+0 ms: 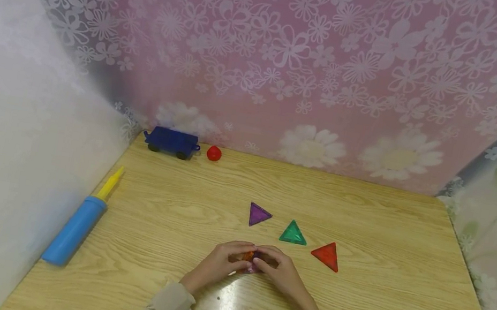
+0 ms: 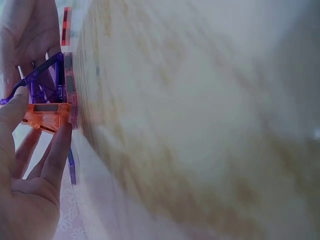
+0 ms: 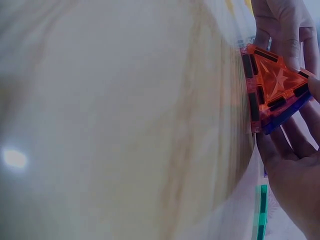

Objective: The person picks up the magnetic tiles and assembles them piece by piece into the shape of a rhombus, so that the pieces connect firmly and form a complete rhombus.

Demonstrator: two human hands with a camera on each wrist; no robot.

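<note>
Both hands meet over a small structure of translucent magnetic tiles near the table's front middle. My left hand (image 1: 225, 261) pinches an orange triangular magnetic tile (image 3: 275, 80), which leans upward with its point raised. A purple triangular magnetic tile (image 2: 59, 82) leans against it, pinched by my right hand (image 1: 281, 273). Beneath both lies a pink tile (image 1: 252, 270) flat on the table, seen edge-on in the wrist views. The fingers cover much of the structure in the head view. Just beyond the hands lie loose triangles: purple (image 1: 259, 215), green (image 1: 293, 233) and red (image 1: 327, 255).
A blue toy wagon (image 1: 173, 142) and a red ball-like piece (image 1: 214, 153) stand at the back left edge. Along the left side lies a blue hand pump (image 1: 75, 230) with a yellow nozzle. Floral curtain (image 1: 290, 75) hangs behind the wooden table (image 1: 403, 288).
</note>
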